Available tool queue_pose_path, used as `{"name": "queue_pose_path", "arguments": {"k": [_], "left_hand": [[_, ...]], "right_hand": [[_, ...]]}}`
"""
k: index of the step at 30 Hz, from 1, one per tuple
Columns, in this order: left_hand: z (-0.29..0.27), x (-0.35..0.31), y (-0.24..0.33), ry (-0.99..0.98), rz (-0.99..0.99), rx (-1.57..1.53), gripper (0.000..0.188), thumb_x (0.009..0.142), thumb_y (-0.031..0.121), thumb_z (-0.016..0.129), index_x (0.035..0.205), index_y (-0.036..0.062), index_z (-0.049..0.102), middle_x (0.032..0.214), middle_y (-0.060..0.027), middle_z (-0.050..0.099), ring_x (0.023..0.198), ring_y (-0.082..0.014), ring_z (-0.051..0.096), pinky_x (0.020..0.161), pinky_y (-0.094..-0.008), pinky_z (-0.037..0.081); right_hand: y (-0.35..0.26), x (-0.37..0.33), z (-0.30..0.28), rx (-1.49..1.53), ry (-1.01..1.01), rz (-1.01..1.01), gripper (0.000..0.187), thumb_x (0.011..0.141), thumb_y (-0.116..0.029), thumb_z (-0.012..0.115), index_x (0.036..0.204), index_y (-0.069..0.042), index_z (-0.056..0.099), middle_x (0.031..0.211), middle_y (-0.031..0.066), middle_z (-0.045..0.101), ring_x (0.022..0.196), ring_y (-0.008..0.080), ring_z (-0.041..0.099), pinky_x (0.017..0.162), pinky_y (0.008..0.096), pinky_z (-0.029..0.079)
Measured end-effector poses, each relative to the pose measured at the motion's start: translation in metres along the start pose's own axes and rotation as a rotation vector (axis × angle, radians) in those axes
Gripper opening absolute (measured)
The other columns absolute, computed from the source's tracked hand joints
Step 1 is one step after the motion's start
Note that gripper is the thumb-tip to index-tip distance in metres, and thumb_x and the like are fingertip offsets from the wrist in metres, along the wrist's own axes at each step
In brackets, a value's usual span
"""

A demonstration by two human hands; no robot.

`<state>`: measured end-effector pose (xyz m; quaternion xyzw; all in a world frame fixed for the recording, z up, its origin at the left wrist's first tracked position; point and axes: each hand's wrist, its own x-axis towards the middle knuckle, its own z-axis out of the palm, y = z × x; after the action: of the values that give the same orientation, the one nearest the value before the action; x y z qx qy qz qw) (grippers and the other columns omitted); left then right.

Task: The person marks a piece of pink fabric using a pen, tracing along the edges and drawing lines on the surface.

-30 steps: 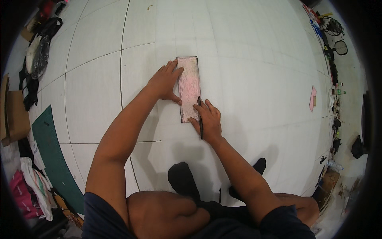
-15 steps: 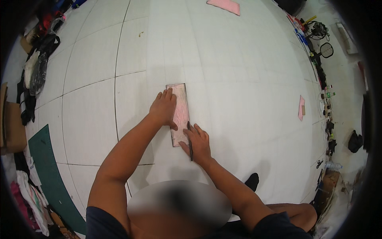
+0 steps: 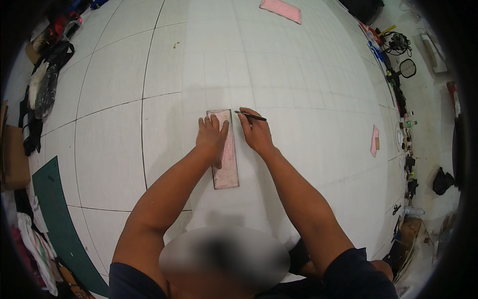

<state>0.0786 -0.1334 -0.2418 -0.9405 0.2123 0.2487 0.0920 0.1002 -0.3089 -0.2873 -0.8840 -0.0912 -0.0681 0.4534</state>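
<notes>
Fingers (image 3: 214, 121) spread, left hand (image 3: 210, 140) lies on pink strip (image 3: 227, 175).

You're wearing dark navy sleeves (image 3: 137, 280); your strip (image 3: 228, 160) is showing pink with dark edges, your pen (image 3: 258, 117) black; the mat (image 3: 67, 209) is looking dark green, the floor (image 3: 114, 60) white with dark lines.

The white tiled floor (image 3: 112, 60) bears a thin white sheet (image 3: 308, 149); on that, a pink strip (image 3: 226, 175) under the left fingers (image 3: 215, 121), another pink piece (image 3: 281, 11) well beyond them; a green mat (image 3: 59, 209) far leftward
</notes>
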Motion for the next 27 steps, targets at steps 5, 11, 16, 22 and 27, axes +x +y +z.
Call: {"name": "queue_pose_path", "arguments": {"k": [5, 11, 16, 22, 27], "left_hand": [[0.004, -0.001, -0.002, 0.011, -0.008, -0.003, 0.152, 0.046, 0.053, 0.102, 0.165, 0.0051, 0.022, 0.163, -0.0359, 0.030, 0.152, -0.0491, 0.033, 0.124, -0.0596, 0.026], [0.004, -0.001, -0.001, 0.006, -0.007, -0.008, 0.151, 0.047, 0.053, 0.102, 0.165, 0.0046, 0.021, 0.163, -0.0359, 0.029, 0.151, -0.0497, 0.033, 0.124, -0.0594, 0.026], [0.006, -0.001, 0.001, 0.016, -0.007, 0.020, 0.152, 0.046, 0.052, 0.102, 0.165, 0.0047, 0.020, 0.162, -0.0365, 0.029, 0.151, -0.0501, 0.033, 0.123, -0.0598, 0.027], [0.005, 0.001, -0.004, -0.007, -0.007, 0.025, 0.154, 0.047, 0.054, 0.101, 0.166, 0.0046, 0.017, 0.162, -0.0370, 0.028, 0.151, -0.0501, 0.034, 0.123, -0.0602, 0.027], [-0.002, 0.004, 0.001, -0.022, 0.002, 0.012, 0.154, 0.048, 0.053, 0.102, 0.166, 0.0043, 0.016, 0.163, -0.0369, 0.028, 0.151, -0.0497, 0.033, 0.124, -0.0605, 0.027]], "right_hand": [[-0.009, 0.020, 0.007, -0.025, -0.084, -0.006, 0.027, 0.104, -0.020, 0.063, 0.121, 0.000, 0.070, 0.118, 0.0215, 0.072, 0.106, 0.0381, 0.071, 0.091, 0.0434, 0.057], [-0.009, 0.014, 0.009, -0.119, -0.086, 0.008, 0.024, 0.102, -0.019, 0.064, 0.120, -0.003, 0.069, 0.116, 0.0183, 0.072, 0.104, 0.0386, 0.070, 0.089, 0.0441, 0.057], [-0.008, 0.011, 0.005, -0.178, -0.121, -0.141, 0.025, 0.102, -0.020, 0.065, 0.122, -0.007, 0.066, 0.117, 0.0143, 0.070, 0.103, 0.0371, 0.069, 0.087, 0.0456, 0.057], [-0.024, -0.039, -0.016, -0.289, -0.337, -0.178, 0.023, 0.098, -0.017, 0.063, 0.119, -0.008, 0.065, 0.109, 0.0127, 0.066, 0.098, 0.0354, 0.068, 0.081, 0.0476, 0.057], [-0.041, -0.138, -0.049, -0.342, -0.475, -0.222, 0.029, 0.086, -0.010, 0.074, 0.114, -0.008, 0.067, 0.106, 0.0111, 0.067, 0.090, 0.0320, 0.070, 0.073, 0.0419, 0.058]]}}
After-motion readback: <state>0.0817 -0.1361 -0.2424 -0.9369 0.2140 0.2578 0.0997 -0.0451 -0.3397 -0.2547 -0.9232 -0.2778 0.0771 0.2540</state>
